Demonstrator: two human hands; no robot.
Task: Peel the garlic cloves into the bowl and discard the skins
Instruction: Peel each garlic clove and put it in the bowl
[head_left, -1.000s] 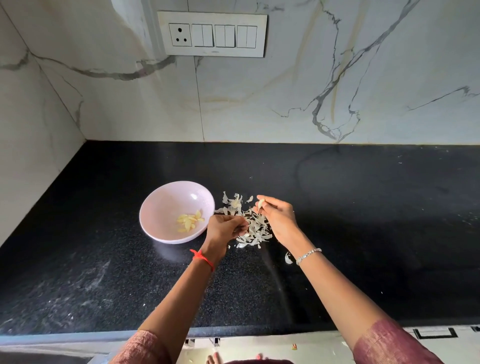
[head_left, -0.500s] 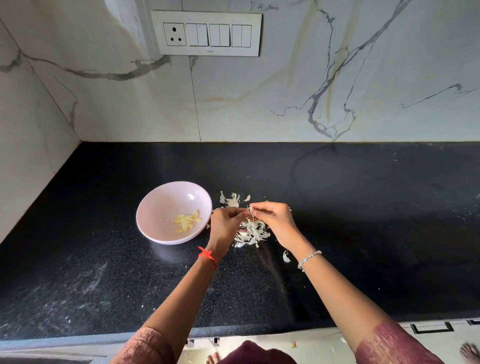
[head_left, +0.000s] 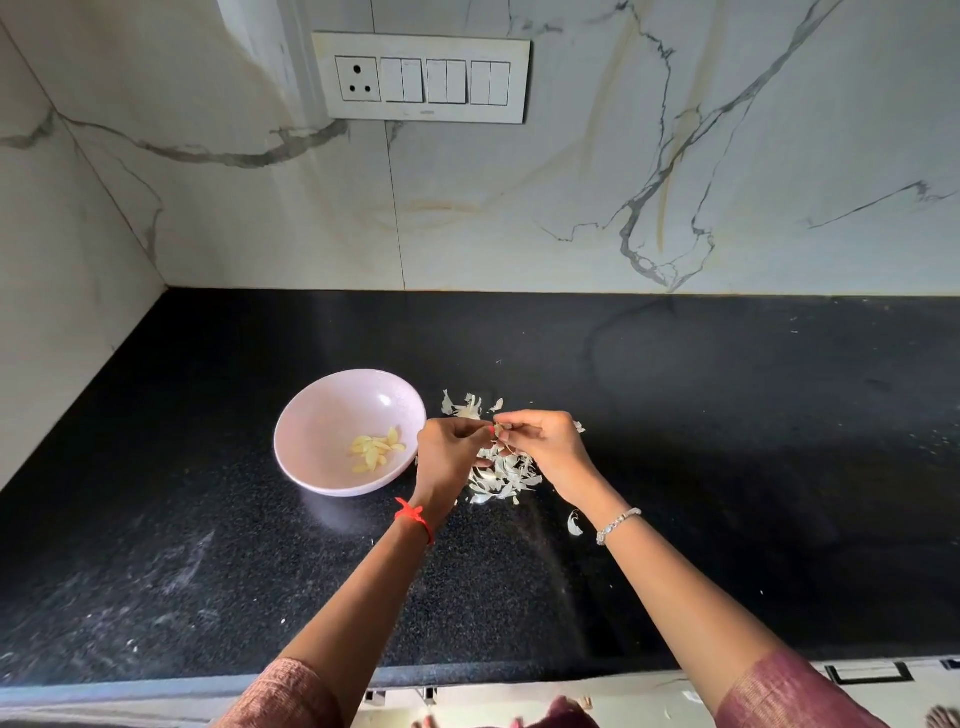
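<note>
Head view: the left hand (head_left: 452, 448) and the right hand (head_left: 546, 448) both pinch one small garlic clove (head_left: 500, 429).
Their curled fingertips meet on the clove, held up between them. A pile of white skins (head_left: 503, 477) lies on the black worktop (head_left: 727, 467) right under the hands. The pink bowl (head_left: 311, 410) sits just left of the left hand, with peeled cloves (head_left: 376, 450) lying inside it.
</note>
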